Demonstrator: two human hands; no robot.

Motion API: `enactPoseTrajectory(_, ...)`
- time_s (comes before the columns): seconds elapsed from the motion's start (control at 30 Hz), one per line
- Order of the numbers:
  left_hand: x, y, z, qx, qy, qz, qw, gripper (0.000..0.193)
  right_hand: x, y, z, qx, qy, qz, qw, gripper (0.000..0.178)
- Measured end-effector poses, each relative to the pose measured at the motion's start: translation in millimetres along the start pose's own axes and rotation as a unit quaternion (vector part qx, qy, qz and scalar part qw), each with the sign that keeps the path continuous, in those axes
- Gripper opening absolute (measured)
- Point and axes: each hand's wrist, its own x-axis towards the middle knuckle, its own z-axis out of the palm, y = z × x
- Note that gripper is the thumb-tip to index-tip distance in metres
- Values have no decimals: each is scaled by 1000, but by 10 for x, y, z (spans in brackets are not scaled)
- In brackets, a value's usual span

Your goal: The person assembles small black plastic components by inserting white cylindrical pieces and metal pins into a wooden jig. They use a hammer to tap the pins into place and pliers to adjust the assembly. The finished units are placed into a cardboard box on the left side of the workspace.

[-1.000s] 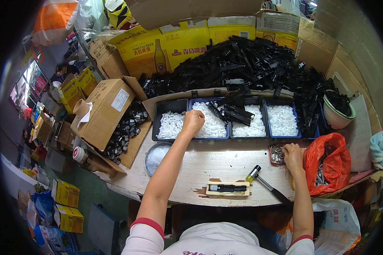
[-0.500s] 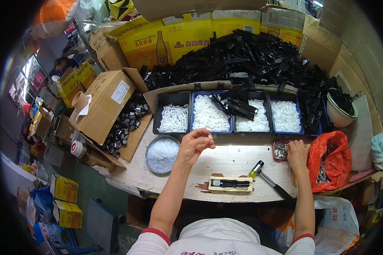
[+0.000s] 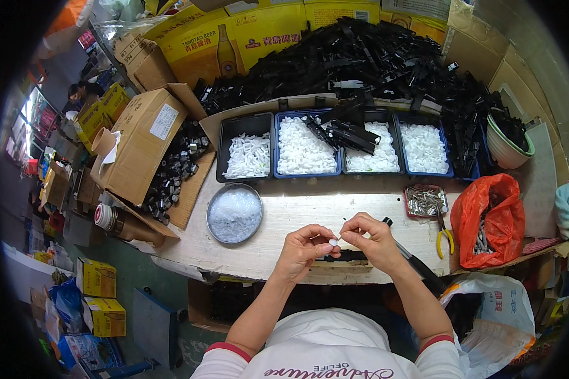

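My left hand pinches a small white plastic piece between thumb and fingertips, above the bench's near edge. Close against it, my right hand is closed in a pinch at the piece; whatever tiny thing its fingertips hold is too small to make out. Beneath both hands lies a pale wooden block fixture, mostly covered, with part of a black piece showing in it. A hammer rests just right of my right hand, its head partly hidden by that hand.
White parts fill several bins behind my hands, under a heap of black parts. A round dish sits left. Rightward are a tray of metal pins, yellow-handled pliers and a red bag. An open carton stands far left.
My right hand has left the metal-pin tray and come left to meet my left hand. My left hand has lowered toward the fixture with the white piece. The pliers have come into sight.
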Motion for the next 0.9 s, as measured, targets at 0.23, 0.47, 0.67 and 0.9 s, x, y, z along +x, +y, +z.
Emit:
enactPoseTrajectory(0.23,-25,-14,21,29,-1,19,999,20,15,-64,44,-39,-9,-25,999,8)
enactPoseTrajectory(0.47,-62,-29,37,62,10,49,997,18,-23,-53,72,-130,0,-67,989,7)
enactPoseTrajectory(0.67,-91,-10,75,77,13,64,995,17,-46,-62,82,-121,0,-65,991,6)
enactPoseTrajectory(0.9,-95,-40,79,90,14,104,990,16,-68,-14,147,-82,-15,-65,994,7)
